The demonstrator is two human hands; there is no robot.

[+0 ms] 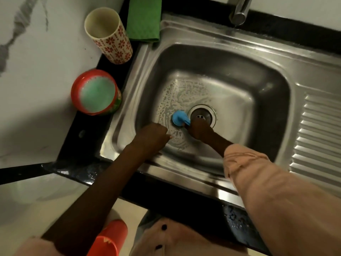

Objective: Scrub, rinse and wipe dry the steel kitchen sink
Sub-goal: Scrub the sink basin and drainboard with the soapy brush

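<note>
The steel sink [273, 84] fills the middle of the view, its basin floor wet and soapy to the left of the drain [202, 116]. My right hand [198, 130] reaches down into the basin and grips a blue scrubber [180, 118] pressed on the floor just left of the drain. My left hand [154, 135] is over the basin's near-left edge with its fingers curled and nothing in it. The tap spout [239, 12] hangs over the sink's far rim.
A folded green cloth [144, 19] lies at the sink's far-left corner. A tall flowered cup [110, 36] and a red tub of green soap [96, 92] stand on the black counter [92, 137] left of the sink. The ribbed drainboard [319, 135] lies to the right.
</note>
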